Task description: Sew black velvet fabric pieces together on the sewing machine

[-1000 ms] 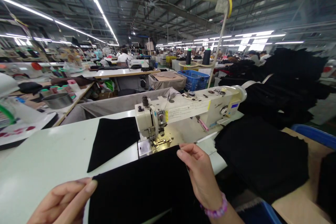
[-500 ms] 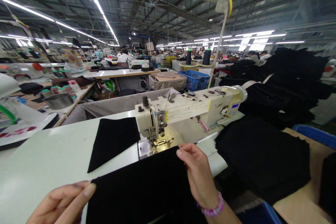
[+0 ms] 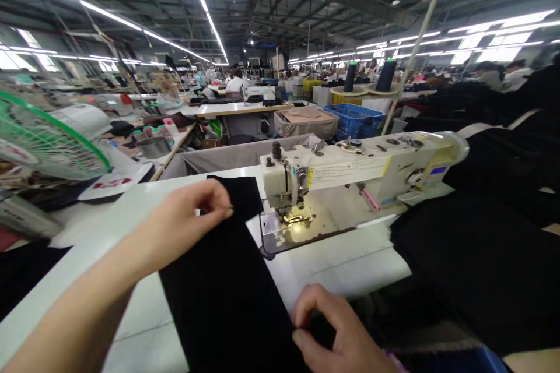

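A black fabric piece (image 3: pixel 227 297) stretches between my two hands in front of the sewing machine (image 3: pixel 341 175). My left hand (image 3: pixel 196 215) pinches its far end, left of the machine's needle area. At its near right edge, my right hand (image 3: pixel 332 326) grips the cloth between thumb and fingertips. Behind my left hand lies another black fabric piece (image 3: pixel 245 189) on the white worktable (image 3: pixel 144 332); where the two pieces overlap is hard to make out. Under the lit needle area the metal plate (image 3: pixel 324 224) shows bare.
A pile of black fabric pieces (image 3: pixel 476 268) lies to the right of the machine. On the left stands a green and white fan (image 3: pixel 48 140). Behind are a blue basket (image 3: pixel 356 121), black thread cones (image 3: pixel 387 76) and a metal bowl (image 3: pixel 154 147).
My left hand has moved forward and right with its end of the black fabric, while my right hand has come down nearer me. The fabric has turned lengthwise. The view has swung left.
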`<state>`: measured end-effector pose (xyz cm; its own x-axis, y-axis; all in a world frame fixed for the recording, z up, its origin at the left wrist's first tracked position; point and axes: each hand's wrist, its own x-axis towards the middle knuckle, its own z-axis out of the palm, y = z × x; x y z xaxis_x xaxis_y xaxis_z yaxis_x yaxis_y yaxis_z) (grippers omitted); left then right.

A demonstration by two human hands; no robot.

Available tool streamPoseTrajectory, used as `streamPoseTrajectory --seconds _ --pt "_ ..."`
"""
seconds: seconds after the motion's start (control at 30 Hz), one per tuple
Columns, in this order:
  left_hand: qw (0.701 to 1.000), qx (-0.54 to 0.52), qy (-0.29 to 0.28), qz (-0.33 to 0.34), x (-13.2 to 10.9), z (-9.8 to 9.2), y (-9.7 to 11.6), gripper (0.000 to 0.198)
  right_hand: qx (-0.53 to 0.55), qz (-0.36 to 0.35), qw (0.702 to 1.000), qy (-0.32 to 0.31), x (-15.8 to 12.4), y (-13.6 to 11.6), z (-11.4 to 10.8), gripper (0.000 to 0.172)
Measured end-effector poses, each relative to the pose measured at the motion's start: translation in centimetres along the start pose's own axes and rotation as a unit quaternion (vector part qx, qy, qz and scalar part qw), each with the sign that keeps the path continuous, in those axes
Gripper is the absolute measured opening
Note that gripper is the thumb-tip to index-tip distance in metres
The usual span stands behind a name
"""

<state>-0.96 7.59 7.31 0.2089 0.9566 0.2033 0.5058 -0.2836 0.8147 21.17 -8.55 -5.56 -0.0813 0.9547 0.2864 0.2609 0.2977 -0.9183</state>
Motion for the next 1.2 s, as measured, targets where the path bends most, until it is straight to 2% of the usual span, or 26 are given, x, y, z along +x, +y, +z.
streamPoseTrajectory --seconds 0.03,0.07,0.13,0.2,0.3,0.43,0.53,0.67,0.83,1.0,1.1,1.13,1.2 --pt "0.993 0.049 -0.098 0.04 1.2 1.7 -0.6 0.004 0.001 -0.024 1.0 0.0 -0.5 0.8 0.5 0.017" --pt "0.989 0.056 -0.134 0.041 2.3 3.7 -1.7 0.008 0.0 -0.052 0.999 0.011 -0.8 1.8 0.9 0.016" --pt "0.985 0.059 -0.155 0.039 3.5 7.7 -4.3 0.012 -0.026 -0.105 0.993 0.039 -1.3 3.7 1.4 0.018" --pt "0.987 0.054 -0.146 0.037 3.6 10.9 -6.7 0.015 -0.082 -0.148 0.984 0.046 -1.6 5.2 1.1 0.024" --pt "0.992 0.04 -0.117 0.035 2.9 13.1 -8.9 0.017 -0.185 -0.206 0.961 0.014 -1.9 6.1 -0.1 0.035" --pt "0.994 0.023 -0.104 0.034 2.4 13.3 -9.6 0.01 -0.27 -0.242 0.932 -0.014 -1.7 6.0 -1.2 0.031" --pt "0.993 0.025 -0.109 0.032 3.2 13.4 -9.7 0.008 -0.31 -0.247 0.918 0.006 -1.2 6.1 -1.0 0.028" --pt "0.993 0.046 -0.109 0.018 5.0 14.0 -10.2 0.011 -0.319 -0.24 0.916 0.031 -0.5 6.4 -0.5 0.032" --pt "0.99 0.094 -0.109 0.011 5.9 14.7 -10.5 0.015 -0.315 -0.257 0.913 0.02 0.0 6.9 -0.3 0.036" --pt "0.986 0.129 -0.102 0.018 6.5 14.7 -10.3 0.015 -0.312 -0.278 0.907 0.05 0.1 7.4 -0.1 0.031" --pt "0.985 0.155 -0.06 0.042 4.7 14.1 -9.3 0.013 -0.316 -0.277 0.907 0.041 -0.1 7.3 -0.3 0.029" --pt "0.984 0.166 -0.045 0.054 3.4 13.8 -8.7 0.015 -0.316 -0.275 0.907 0.037 -0.1 7.2 -0.4 0.029" --pt "0.977 0.178 -0.054 0.101 -0.4 13.3 -7.7 0.015 -0.314 -0.274 0.909 0.031 -0.1 6.9 -0.5 0.03"
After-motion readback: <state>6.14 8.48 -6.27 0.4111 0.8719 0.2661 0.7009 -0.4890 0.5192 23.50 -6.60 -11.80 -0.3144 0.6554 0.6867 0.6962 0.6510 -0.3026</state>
